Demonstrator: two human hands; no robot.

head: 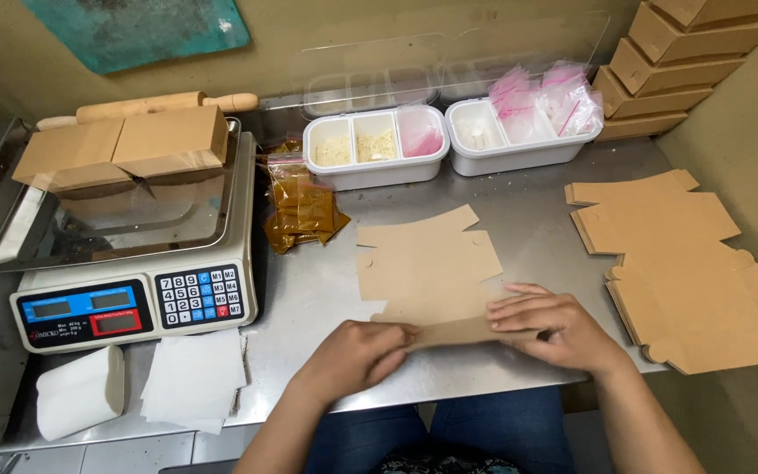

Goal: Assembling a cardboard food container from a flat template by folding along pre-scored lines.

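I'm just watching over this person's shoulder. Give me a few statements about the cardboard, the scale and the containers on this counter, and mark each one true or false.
1. Both hands, left hand and right hand, press on a flat cardboard blank. True.
2. The scale carries two brown boxes on its tray. True.
3. The stack of flat blanks lies on the person's left. False: it lies on the right.
4. The white containers stand closed with lids on. False: their clear lids are raised.
5. A rolling pin lies behind the scale. True.
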